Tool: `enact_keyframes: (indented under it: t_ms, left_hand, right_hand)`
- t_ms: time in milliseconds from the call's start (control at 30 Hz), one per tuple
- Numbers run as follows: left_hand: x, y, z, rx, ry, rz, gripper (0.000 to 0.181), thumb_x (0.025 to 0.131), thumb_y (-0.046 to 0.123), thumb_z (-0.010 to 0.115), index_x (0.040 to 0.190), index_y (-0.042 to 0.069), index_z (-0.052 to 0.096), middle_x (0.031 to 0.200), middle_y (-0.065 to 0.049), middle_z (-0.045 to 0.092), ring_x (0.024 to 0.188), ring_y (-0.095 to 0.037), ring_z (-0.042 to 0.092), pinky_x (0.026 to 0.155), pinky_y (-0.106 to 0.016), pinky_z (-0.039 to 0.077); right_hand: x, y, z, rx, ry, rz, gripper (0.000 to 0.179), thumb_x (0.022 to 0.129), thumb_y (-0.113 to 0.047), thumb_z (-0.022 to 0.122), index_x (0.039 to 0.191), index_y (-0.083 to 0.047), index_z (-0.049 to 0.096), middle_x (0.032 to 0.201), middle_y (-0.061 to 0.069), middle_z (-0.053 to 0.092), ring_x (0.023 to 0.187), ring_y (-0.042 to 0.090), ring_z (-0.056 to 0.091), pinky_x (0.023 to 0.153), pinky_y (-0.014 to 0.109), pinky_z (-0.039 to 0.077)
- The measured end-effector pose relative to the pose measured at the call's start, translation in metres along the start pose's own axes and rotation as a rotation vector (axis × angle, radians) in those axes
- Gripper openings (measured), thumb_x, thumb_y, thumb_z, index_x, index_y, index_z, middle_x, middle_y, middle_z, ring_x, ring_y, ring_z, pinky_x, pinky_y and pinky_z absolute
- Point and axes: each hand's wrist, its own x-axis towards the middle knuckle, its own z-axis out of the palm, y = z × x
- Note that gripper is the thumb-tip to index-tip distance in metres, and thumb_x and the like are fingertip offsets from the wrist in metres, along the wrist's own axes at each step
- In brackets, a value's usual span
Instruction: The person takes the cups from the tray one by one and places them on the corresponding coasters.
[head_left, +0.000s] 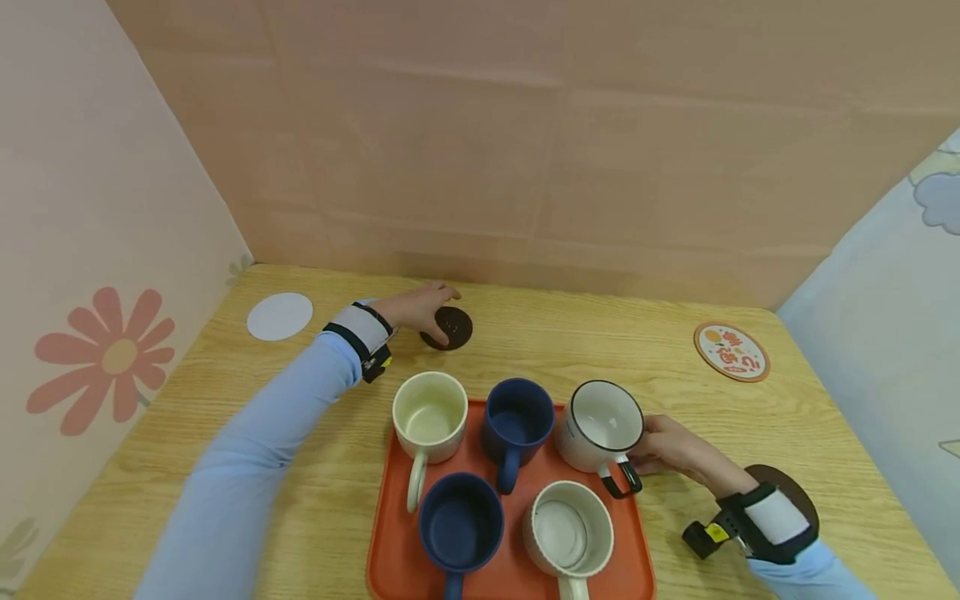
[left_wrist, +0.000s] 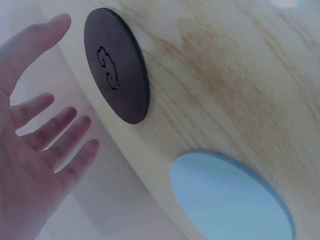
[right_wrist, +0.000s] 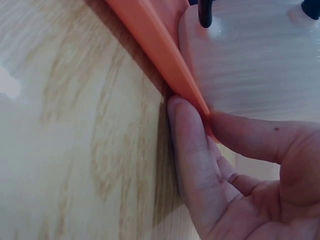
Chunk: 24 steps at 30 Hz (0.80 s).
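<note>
My left hand (head_left: 415, 308) reaches over a dark round coaster (head_left: 456, 325) at the back of the table. In the left wrist view its fingers are spread and hold nothing, beside that coaster (left_wrist: 119, 65) with a carved cloud pattern. My right hand (head_left: 671, 450) is at the right side of an orange tray. Seen from the right wrist, thumb and fingers pinch the tray's rim (right_wrist: 160, 50). Just inside that rim stands a white mug with a black rim (head_left: 577, 454). The tray also carries a cream mug (head_left: 423, 433), a speckled white mug (head_left: 536, 533) and two navy mugs.
A white round coaster (head_left: 280, 317) lies at the back left. Toward the right sits a coaster with an orange print (head_left: 732, 352). Another dark coaster (head_left: 798, 492) is partly covered by my right wrist. Walls stand behind and on both sides of the wooden table.
</note>
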Motion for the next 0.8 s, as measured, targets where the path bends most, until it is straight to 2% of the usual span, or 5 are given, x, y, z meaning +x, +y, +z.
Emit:
enact_keyframes:
  t_ms: [200, 667, 800]
  left_hand:
    - [-0.011, 0.001, -0.005, -0.061, -0.013, 0.004, 0.075, 0.079, 0.021, 0.074, 0.137, -0.003, 0.034, 0.138, -0.023, 0.038, 0.125, -0.035, 0.038, 0.104, -0.047, 0.036]
    - [-0.04, 0.0, -0.014, -0.156, -0.007, 0.014, 0.066, 0.084, 0.02, 0.068, 0.134, -0.01, 0.036, 0.129, -0.03, 0.046, 0.116, -0.04, 0.047, 0.097, -0.049, 0.042]
    - [-0.051, 0.001, -0.015, -0.191, 0.021, 0.018, 0.059, 0.087, 0.019, 0.063, 0.132, -0.01, 0.037, 0.128, -0.032, 0.047, 0.115, -0.042, 0.047, 0.096, -0.05, 0.043]
  right_hand:
    - [0.0, 0.001, -0.001, -0.004, 0.004, 0.01, 0.051, 0.083, -0.002, 0.053, 0.123, 0.024, 0.034, 0.093, 0.009, 0.064, 0.076, 0.015, 0.062, 0.063, 0.028, 0.056]
    - [0.002, 0.005, -0.003, 0.002, -0.002, 0.005, 0.049, 0.086, -0.002, 0.052, 0.123, 0.024, 0.034, 0.09, 0.007, 0.063, 0.076, 0.015, 0.062, 0.064, 0.028, 0.056]
    - [0.001, 0.005, -0.002, -0.005, 0.002, 0.011, 0.049, 0.085, -0.001, 0.052, 0.123, 0.024, 0.034, 0.09, 0.008, 0.063, 0.077, 0.015, 0.062, 0.064, 0.028, 0.056]
